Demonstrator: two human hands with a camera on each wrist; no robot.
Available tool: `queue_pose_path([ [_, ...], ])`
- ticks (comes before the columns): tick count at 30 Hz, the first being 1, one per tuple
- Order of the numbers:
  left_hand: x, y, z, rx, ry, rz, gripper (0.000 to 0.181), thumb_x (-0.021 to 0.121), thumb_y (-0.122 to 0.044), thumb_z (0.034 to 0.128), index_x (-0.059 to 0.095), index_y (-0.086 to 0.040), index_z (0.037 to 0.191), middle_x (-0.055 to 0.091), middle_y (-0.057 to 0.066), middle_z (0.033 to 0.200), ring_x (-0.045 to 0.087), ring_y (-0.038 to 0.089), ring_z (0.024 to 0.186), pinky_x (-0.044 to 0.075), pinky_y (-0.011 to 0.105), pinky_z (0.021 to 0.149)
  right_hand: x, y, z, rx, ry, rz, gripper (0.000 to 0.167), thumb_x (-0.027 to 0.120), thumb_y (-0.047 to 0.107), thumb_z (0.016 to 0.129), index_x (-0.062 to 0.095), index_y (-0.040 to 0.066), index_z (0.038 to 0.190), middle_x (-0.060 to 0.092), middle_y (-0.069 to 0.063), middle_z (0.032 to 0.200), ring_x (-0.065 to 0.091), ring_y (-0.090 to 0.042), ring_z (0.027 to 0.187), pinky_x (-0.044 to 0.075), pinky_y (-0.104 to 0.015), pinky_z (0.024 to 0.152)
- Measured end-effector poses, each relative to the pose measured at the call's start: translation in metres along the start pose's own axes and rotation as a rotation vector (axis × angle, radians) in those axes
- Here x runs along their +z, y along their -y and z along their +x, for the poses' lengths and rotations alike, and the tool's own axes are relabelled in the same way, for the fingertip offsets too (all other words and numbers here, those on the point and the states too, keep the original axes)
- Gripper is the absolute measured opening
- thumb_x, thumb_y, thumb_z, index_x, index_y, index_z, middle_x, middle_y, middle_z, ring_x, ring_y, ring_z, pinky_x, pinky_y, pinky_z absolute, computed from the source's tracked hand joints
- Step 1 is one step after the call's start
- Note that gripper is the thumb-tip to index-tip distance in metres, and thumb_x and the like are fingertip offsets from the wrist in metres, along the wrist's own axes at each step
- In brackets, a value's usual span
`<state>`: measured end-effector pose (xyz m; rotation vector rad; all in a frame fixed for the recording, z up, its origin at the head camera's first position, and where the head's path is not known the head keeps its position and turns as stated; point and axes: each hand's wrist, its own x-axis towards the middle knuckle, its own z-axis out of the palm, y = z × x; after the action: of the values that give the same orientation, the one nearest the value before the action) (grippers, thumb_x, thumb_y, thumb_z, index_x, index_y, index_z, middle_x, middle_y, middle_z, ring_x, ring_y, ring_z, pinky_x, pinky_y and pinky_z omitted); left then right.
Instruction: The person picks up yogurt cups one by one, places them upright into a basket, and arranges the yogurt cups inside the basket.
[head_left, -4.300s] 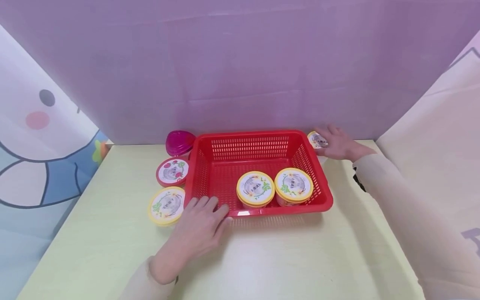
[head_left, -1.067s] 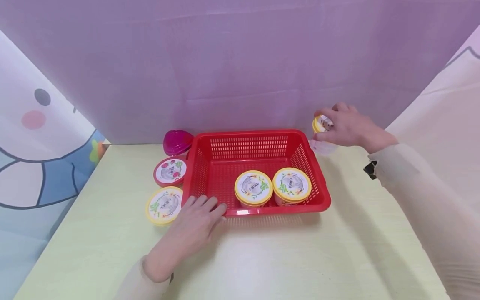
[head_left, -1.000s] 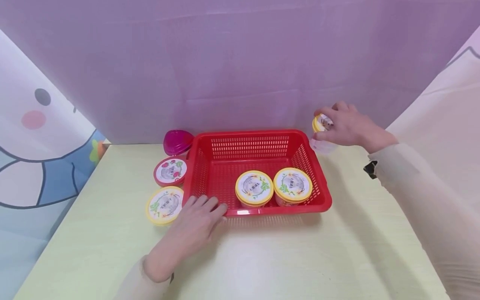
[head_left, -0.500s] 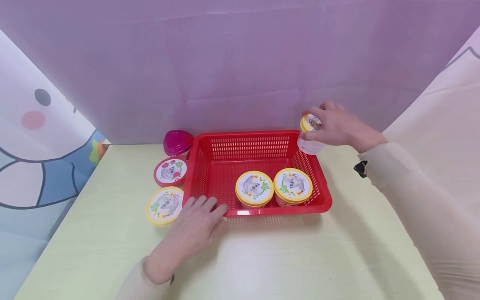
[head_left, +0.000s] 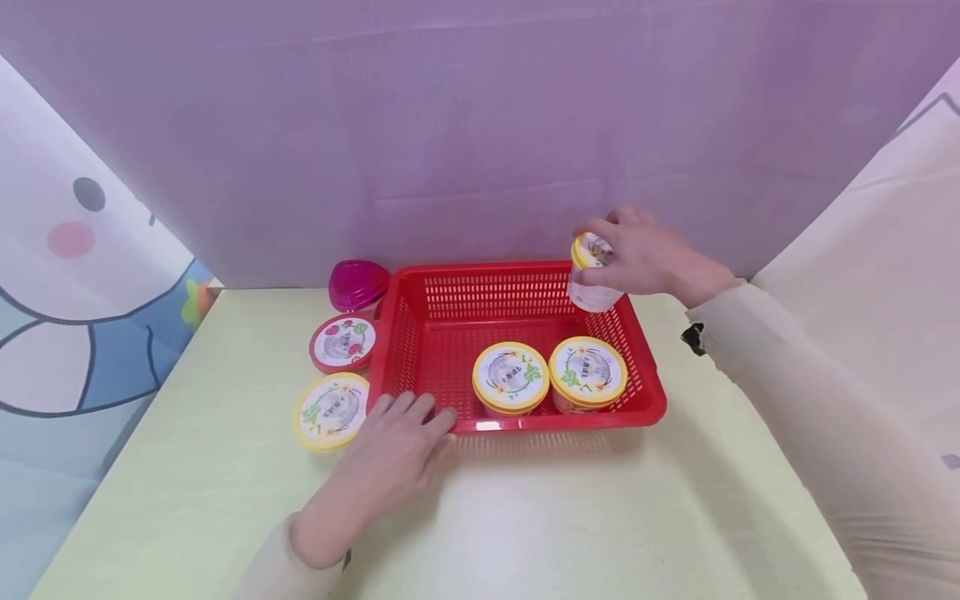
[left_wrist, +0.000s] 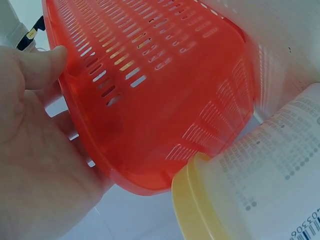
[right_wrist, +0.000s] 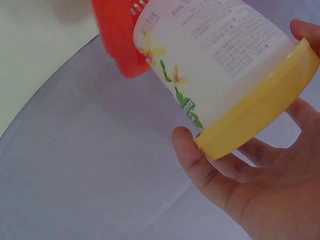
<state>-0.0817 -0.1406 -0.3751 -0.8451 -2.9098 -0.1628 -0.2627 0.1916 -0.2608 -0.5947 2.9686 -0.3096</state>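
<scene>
My right hand (head_left: 643, 257) grips a plastic tub (head_left: 592, 289) by its yellow lid, above the right back part of a red basket (head_left: 450, 268). In the right wrist view, the thumb and fingers pinch the yellow lid's edge, and the printed white wall of the tub is turned outward. My left hand (head_left: 393, 450) holds the front left corner of the basket, with thumb and fingers on either side of the rim in the left wrist view. Inside the basket, two yellow-lidded tubs (head_left: 511, 377) (head_left: 588, 372) stand side by side at the front right.
Left of the basket, a yellow-lidded tub (head_left: 332, 412), a red-lidded tub (head_left: 342, 342) and a magenta-lidded container (head_left: 357, 284) stand in a row on the pale table (head_left: 225, 467). A purple cloth wall (head_left: 480, 133) rises right behind the basket.
My right hand took hold of the tub on the table beyond the basket's right side, lifted it and carried it left over the basket. The left hand has stayed at the front corner.
</scene>
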Motion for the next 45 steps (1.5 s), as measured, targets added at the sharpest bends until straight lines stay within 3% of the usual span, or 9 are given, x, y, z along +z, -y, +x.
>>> queue_pose_path([
  [14, 0.0, -0.002, 0.0, 0.003, -0.007, 0.013, 0.038, 0.079, -0.037, 0.0875, 0.067, -0.02, 0.119, 0.066, 0.003, 0.107, 0.057, 0.021, 0.097, 0.047, 0.039, 0.084, 0.022, 0.004, 0.011, -0.022, 0.042, 0.055, 0.069, 0.074, 0.047, 0.086, 0.047, 0.027, 0.146, 0.041, -0.017, 0.135, 0.039, -0.038, 0.123, 0.056, -0.055, 0.084],
  [29, 0.001, -0.003, -0.001, -0.003, -0.012, -0.002, 0.039, 0.082, -0.036, 0.0849, 0.066, -0.02, 0.117, 0.066, 0.003, 0.108, 0.056, 0.019, 0.095, 0.048, 0.038, 0.084, 0.05, 0.0, 0.018, -0.045, 0.089, 0.045, 0.074, 0.075, 0.049, 0.085, 0.046, 0.025, 0.149, 0.042, -0.015, 0.136, 0.039, -0.036, 0.125, 0.052, -0.058, 0.091],
  [45, 0.0, -0.005, -0.001, -0.002, -0.004, 0.004, 0.038, 0.079, -0.036, 0.0873, 0.067, -0.02, 0.12, 0.067, 0.004, 0.111, 0.057, 0.021, 0.098, 0.048, 0.039, 0.085, 0.067, 0.003, 0.015, -0.058, 0.123, 0.031, 0.085, 0.082, 0.056, 0.076, 0.048, 0.027, 0.148, 0.042, -0.012, 0.137, 0.038, -0.034, 0.126, 0.052, -0.059, 0.092],
])
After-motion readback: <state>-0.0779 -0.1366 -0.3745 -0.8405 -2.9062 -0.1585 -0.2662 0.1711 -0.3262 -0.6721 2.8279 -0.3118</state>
